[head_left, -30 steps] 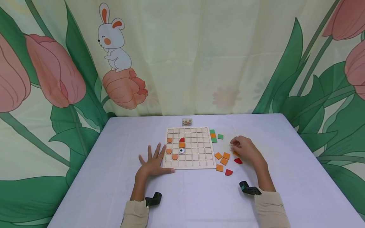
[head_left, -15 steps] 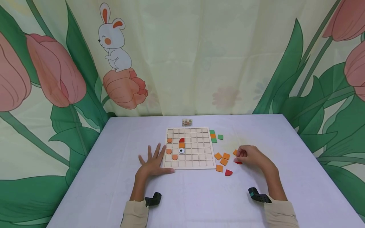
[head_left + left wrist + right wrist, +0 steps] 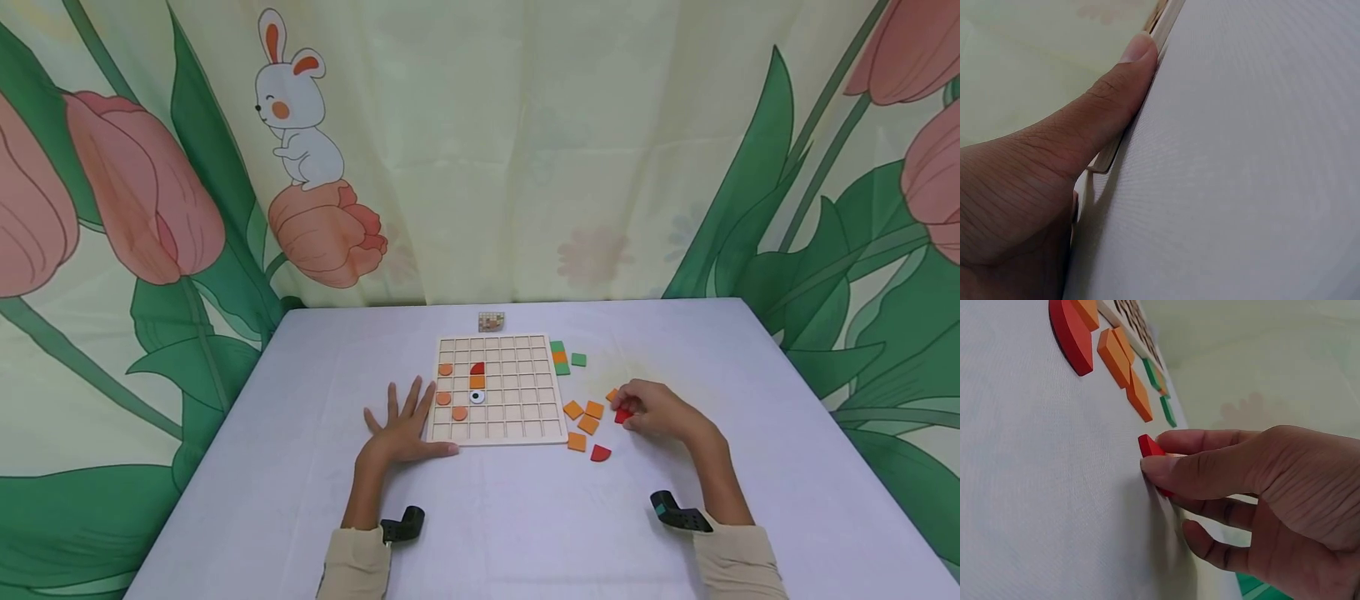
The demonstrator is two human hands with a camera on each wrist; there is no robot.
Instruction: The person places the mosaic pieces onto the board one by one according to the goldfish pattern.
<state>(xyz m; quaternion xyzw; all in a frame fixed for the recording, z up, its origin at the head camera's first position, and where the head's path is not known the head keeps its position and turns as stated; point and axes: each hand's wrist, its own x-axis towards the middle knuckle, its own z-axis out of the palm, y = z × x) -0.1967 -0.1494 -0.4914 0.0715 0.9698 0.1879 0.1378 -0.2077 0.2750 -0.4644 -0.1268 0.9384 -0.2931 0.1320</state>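
A pale wooden grid board (image 3: 517,417) lies on the table, with several orange discs, a red quarter-circle tile, an orange square and an eye disc (image 3: 477,397) in its cells. My left hand (image 3: 400,433) is spread at the board's lower left corner; in the left wrist view its thumb (image 3: 1104,100) lies along the board's edge. To the right of the board, my right hand (image 3: 656,408) pinches a red tile (image 3: 1149,445) between thumb and fingers, close over the cloth. The fingers partly cover this tile.
Several orange square tiles (image 3: 588,425) and another red quarter-circle tile (image 3: 600,453) lie between the board and my right hand. Green tiles (image 3: 579,360) sit by the board's upper right. Behind the board is a small patterned card (image 3: 491,322).
My right hand came down toward me to the red tile, pinched it and shifted it slightly left and away from me. My left hand stayed at the board's corner.
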